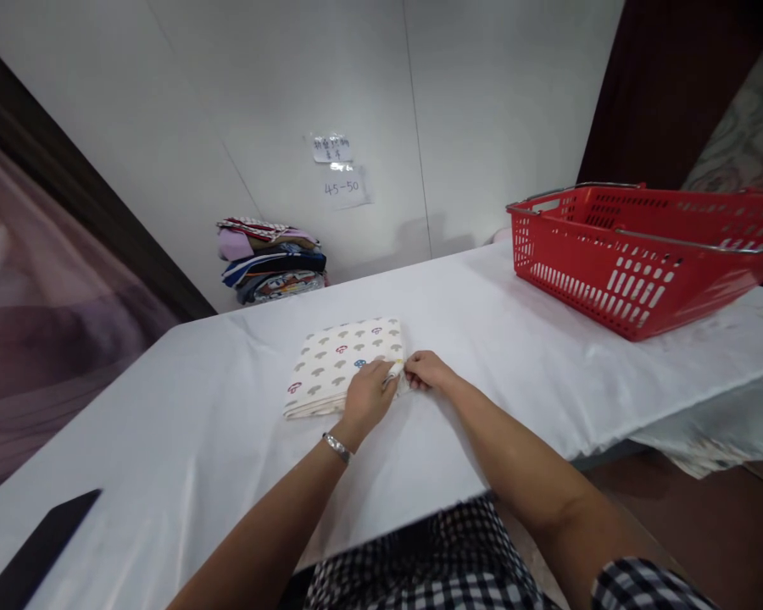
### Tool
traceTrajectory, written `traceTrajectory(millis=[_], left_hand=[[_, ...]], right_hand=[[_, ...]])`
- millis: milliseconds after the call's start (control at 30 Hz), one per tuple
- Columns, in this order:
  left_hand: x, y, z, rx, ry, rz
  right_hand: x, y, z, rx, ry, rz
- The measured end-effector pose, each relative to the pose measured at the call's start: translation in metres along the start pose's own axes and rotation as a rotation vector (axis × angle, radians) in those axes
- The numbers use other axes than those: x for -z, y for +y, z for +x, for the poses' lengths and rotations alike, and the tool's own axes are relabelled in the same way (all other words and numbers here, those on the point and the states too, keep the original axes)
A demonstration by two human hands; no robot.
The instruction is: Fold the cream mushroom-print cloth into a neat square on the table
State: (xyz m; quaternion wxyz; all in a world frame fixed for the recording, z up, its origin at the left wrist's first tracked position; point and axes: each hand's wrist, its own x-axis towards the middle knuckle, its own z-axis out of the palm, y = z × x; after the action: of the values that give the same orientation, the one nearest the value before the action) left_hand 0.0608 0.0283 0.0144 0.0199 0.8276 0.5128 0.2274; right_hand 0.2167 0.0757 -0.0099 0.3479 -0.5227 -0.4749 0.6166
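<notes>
On the white-draped table [216,474] lay the folded cream mushroom-print fabric [327,363], likely light, soft and easily creased, best held by its layered edges. The left grip [367,394] was clamped on its four-o'clock corner; the right grip [429,370], just beyond, appeared to pinch there too.

Black-and-white checked clothing [464,555] is worn with a silver bracelet [337,447].

The head camera looks forward and down at the nearby table [458,313].
</notes>
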Motion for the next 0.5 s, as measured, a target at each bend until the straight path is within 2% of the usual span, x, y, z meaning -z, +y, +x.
traceTrajectory(millis=[300,500], left_hand=[[-0.0036,-0.0057,-0.0035,-0.082,0.024,0.064],[-0.0061,0.0003,0.0023,0.038,0.020,0.132]], right_hand=[[-0.0038,-0.0015,0.0011,0.054,0.003,0.072],[-0.0054,-0.0035,-0.0019,0.071,0.001,0.139]])
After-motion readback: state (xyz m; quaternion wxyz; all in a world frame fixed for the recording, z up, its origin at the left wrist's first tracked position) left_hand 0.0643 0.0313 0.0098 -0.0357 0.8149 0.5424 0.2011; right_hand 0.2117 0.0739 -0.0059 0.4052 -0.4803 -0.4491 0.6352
